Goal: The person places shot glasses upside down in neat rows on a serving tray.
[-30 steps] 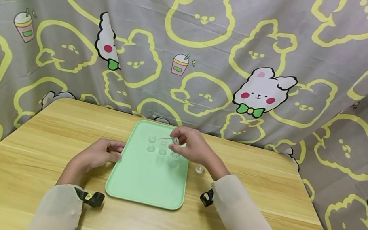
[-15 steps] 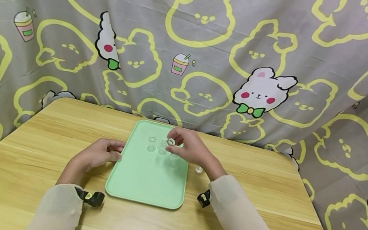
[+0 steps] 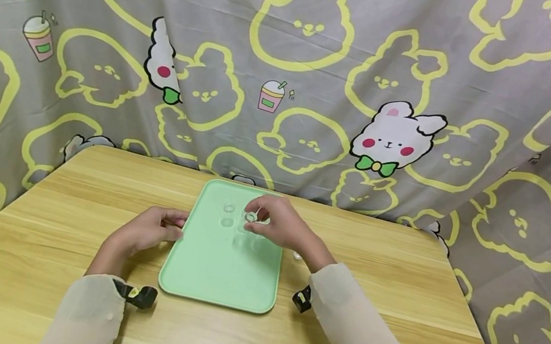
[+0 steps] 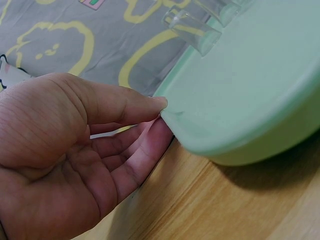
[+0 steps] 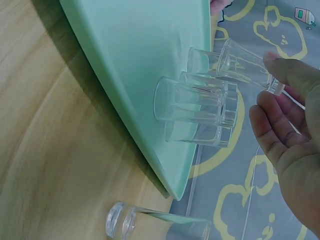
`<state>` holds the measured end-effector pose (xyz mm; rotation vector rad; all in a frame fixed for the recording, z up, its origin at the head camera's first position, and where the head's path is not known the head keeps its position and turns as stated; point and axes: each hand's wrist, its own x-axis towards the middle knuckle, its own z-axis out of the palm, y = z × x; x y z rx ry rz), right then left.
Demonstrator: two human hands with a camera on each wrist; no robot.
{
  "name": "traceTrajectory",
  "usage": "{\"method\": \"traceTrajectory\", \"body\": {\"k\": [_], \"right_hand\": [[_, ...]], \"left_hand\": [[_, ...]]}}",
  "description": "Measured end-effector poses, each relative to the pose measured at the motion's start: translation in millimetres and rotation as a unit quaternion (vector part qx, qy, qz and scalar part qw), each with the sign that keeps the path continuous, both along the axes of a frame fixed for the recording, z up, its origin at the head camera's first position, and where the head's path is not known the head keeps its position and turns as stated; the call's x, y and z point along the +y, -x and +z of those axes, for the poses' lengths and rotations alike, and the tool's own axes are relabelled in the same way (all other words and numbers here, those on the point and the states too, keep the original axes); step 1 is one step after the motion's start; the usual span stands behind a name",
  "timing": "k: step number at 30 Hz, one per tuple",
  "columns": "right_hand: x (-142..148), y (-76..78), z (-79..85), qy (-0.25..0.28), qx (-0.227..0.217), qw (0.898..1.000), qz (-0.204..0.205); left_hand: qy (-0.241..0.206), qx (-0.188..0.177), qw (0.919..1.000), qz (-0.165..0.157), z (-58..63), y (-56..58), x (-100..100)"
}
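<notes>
My right hand (image 3: 278,221) pinches a clear shot glass (image 5: 245,65) by its narrow base, thumb on one side and fingers on the other. The glass is held mouth down above the green tray (image 3: 219,273), close over other clear glasses (image 5: 200,100) that stand upside down at the tray's far end. In the head view my fingers cover part of that group. My left hand (image 4: 95,130) grips the tray's left edge, the thumb tip on the rim and the fingers curled against its outer side.
One more clear glass (image 5: 122,220) stands upright on the wooden table (image 3: 365,323), just right of the tray and partly behind my right wrist. A patterned grey curtain (image 3: 193,139) hangs behind the table and along its sides.
My right hand has moved left and slightly nearer with the glass, which has turned from a sideways tilt to mouth down. My left hand stays at the tray's edge.
</notes>
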<state>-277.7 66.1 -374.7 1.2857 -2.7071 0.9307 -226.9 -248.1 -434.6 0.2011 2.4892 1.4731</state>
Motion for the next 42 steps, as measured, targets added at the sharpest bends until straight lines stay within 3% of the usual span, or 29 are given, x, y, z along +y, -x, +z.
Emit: {"method": "traceTrajectory", "body": {"k": [12, 42], "right_hand": [[-4, -4.2, -2.9, -0.052, 0.010, 0.999, 0.008], [-10, -7.5, -10.0, -0.106, 0.035, 0.993, 0.025]], "left_hand": [[-0.004, 0.001, 1.0000, -0.001, -0.5, 0.9, 0], [0.001, 0.001, 1.0000, -0.002, 0.4, 0.0, 0]]}}
